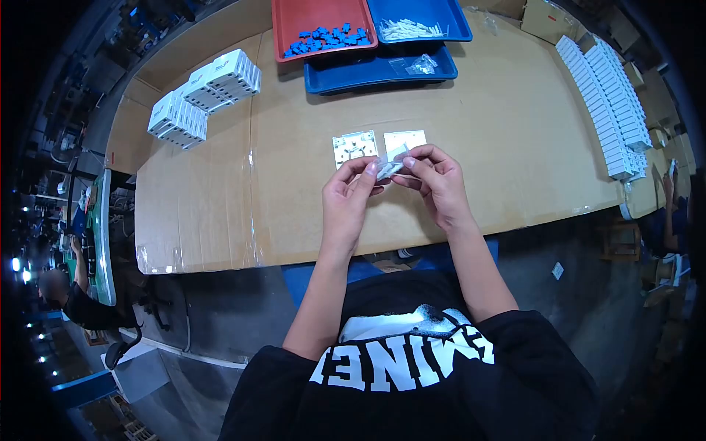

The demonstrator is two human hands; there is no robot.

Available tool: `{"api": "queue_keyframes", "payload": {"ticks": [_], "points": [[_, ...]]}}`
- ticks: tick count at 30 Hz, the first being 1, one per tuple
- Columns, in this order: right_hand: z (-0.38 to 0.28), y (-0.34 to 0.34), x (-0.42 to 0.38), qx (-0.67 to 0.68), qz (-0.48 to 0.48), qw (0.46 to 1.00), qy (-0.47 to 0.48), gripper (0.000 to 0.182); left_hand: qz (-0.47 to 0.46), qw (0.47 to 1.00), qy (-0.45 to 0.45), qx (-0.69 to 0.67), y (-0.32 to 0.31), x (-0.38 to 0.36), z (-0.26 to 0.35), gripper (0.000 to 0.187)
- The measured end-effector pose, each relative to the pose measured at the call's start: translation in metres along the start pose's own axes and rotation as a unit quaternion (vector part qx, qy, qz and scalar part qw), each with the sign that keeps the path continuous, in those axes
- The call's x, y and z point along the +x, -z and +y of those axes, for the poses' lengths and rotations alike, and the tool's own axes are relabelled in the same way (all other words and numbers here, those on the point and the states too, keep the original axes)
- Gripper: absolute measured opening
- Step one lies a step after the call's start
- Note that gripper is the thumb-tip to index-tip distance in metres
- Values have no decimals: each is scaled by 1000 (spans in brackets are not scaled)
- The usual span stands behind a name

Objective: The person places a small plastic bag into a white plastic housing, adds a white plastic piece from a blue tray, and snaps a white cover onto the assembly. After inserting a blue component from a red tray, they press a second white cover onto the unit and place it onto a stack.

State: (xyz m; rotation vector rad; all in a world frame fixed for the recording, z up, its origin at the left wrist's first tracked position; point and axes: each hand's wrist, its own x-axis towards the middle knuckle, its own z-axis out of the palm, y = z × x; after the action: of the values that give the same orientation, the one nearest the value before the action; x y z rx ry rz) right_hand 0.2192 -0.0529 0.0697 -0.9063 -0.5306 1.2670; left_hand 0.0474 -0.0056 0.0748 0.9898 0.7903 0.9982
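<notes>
Two white plastic parts (354, 144) lie side by side on the desk (287, 198), just beyond our hands. Our left grip (348, 192) and right grip (444, 185) both pinch the small clear packet (388, 170) with whitish contents above the desk. Farther out, we have a red tray (312, 15) of blue pieces beside blue trays (342, 83).

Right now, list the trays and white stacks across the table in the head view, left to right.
Left white stacks → red tray → upper blue tray → right white stacks. Lower blue tray left out: it overlaps.
</notes>
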Motion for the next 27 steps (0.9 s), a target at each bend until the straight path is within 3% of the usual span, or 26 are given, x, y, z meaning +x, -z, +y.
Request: {"api": "queue_keyframes", "payload": {"ticks": [2,7,11,13,14,16,17,19,21,23,25,27], "points": [[2,-4,2,-14,6,1000,19,13,-12,1000,2,-2,0,0,-1,24],[8,-2,1,-43,14,999,14,14,21,993,-105,52,-1,2,-6,20],[10,-14,-2,-39,32,998,27,12,23,993,-111,25,-3,0,1,20],[8,-16,-2,-52,34,997,48,11,-31,996,-27,73,2,1,4,22],[9,-12,-1,-71,17,996,43,11,-32,996,-30,72,9,2,4,22],[11,-4,-1,-92,1,995,38,10,-92,943,7,319,25,4,6,29],[12,0,1,-129,10,991,43,9,-91,944,7,318,31,3,5,29],[12,6,3,-168,16,985,45,8,-103,922,-105,359,36,3,6,30],[10,12,4,-268,25,959,92,7,-74,946,-101,300,36,2,3,29],[11,16,3,-278,8,956,94,8,-44,965,-101,237,34,-1,2,29],[13,14,1,-261,-57,960,86,9,-68,990,95,75,32,-6,11,28],[17,11,2,-305,-74,944,98,9,-95,986,106,85,47,1,-7,26]]}}
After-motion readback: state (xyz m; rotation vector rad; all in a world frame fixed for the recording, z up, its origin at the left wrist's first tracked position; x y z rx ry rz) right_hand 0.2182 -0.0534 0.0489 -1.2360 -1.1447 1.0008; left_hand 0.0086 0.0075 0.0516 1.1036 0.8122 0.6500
